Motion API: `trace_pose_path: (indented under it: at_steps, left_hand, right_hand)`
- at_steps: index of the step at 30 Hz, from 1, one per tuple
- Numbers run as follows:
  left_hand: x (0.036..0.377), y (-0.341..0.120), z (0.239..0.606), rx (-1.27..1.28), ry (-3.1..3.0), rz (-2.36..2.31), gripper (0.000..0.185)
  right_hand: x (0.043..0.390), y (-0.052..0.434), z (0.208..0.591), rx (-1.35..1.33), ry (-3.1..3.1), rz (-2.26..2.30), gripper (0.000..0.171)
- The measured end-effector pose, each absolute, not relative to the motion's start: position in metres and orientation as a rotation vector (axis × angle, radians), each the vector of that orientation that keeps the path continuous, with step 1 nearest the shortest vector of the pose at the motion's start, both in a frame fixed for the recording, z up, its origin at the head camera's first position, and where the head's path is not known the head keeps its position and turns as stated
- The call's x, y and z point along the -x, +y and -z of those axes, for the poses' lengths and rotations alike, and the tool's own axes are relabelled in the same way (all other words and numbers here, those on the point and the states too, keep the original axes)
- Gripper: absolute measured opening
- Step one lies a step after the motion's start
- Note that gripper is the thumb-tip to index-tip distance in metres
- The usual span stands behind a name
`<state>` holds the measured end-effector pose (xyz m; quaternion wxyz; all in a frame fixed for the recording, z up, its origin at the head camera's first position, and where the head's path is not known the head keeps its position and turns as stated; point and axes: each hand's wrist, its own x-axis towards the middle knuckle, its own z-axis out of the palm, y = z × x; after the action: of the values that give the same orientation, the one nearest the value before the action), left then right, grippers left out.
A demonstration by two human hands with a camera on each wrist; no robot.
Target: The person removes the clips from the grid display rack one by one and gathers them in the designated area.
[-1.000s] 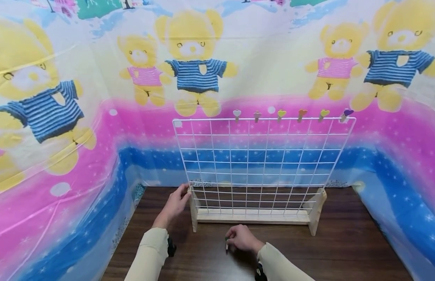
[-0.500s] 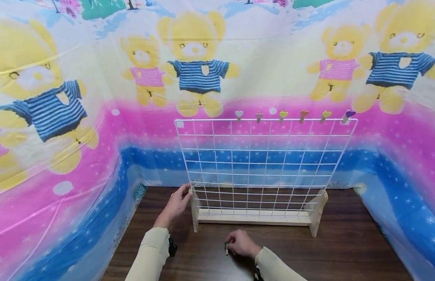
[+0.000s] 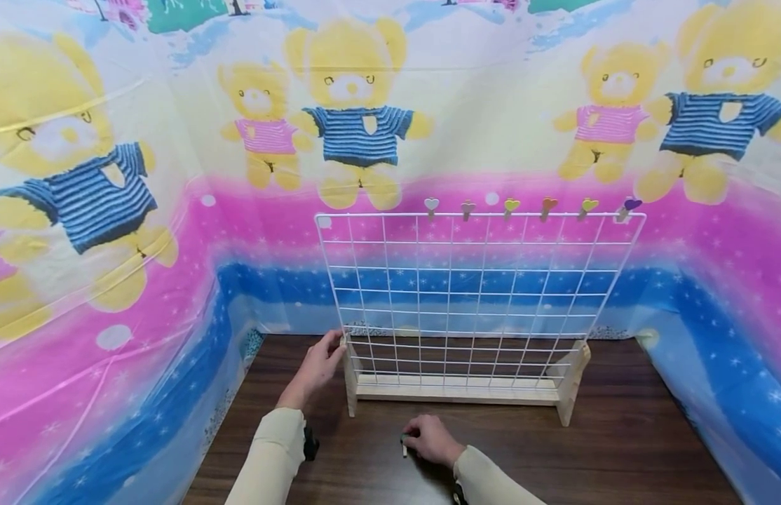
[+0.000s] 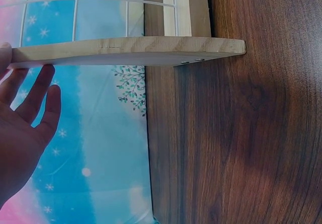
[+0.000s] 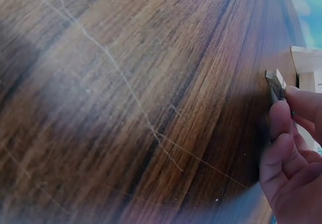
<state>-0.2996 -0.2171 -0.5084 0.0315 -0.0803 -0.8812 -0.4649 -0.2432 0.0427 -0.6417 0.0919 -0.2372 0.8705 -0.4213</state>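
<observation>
The left hand (image 3: 315, 368) rests with straight, relaxed fingers against the left wooden foot (image 3: 349, 382) of the white wire grid (image 3: 479, 294) — a steadying touch, by the look of it, that keeps the upright rack from shifting on the dark wooden bench (image 3: 617, 449). The right hand (image 3: 428, 438) lies low on the bench just in front of the rack's wooden base rail (image 3: 453, 391), its fingertips pinching a small wooden clothespin (image 3: 404, 445) whose end touches or nearly touches the boards; the wrist view shows the clothespin (image 5: 275, 85) gripped between thumb and forefinger. Six heart-topped pegs (image 3: 529, 206) are clipped along the grid's top wire — toward its right side. A teddy-bear printed sheet (image 3: 176, 210) hangs behind and around.
</observation>
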Motion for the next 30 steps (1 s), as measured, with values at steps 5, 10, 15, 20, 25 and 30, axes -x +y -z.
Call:
trace_pose_path:
  at_steps: [5, 10, 15, 20, 25, 30]
  left_hand:
    - [0.301, -0.219, 0.510, 0.247, -2.709, 1.445, 0.035]
    - [0.302, -0.219, 0.511, 0.247, -2.706, 1.451, 0.036]
    - [0.302, -0.219, 0.512, 0.250, -2.696, 1.460, 0.035]
    - [0.301, -0.218, 0.512, 0.242, -2.696, 1.446, 0.035]
    - [0.300, -0.218, 0.510, 0.239, -2.701, 1.454, 0.035]
    - [0.301, -0.218, 0.511, 0.251, -2.686, 1.457, 0.035]
  right_hand:
    - [0.245, 0.042, 0.643, 0.742, 2.686, 1.125, 0.006]
    - [0.245, 0.042, 0.643, 0.760, 2.745, 1.057, 0.008]
    - [0.244, 0.041, 0.642, 0.783, 2.756, 1.036, 0.007]
    - [0.244, 0.042, 0.641, 0.809, 2.746, 1.049, 0.009]
    - [0.247, 0.046, 0.640, 0.794, 2.728, 1.076, 0.013]
    - [0.250, 0.053, 0.634, 0.805, 2.714, 1.097, 0.012]
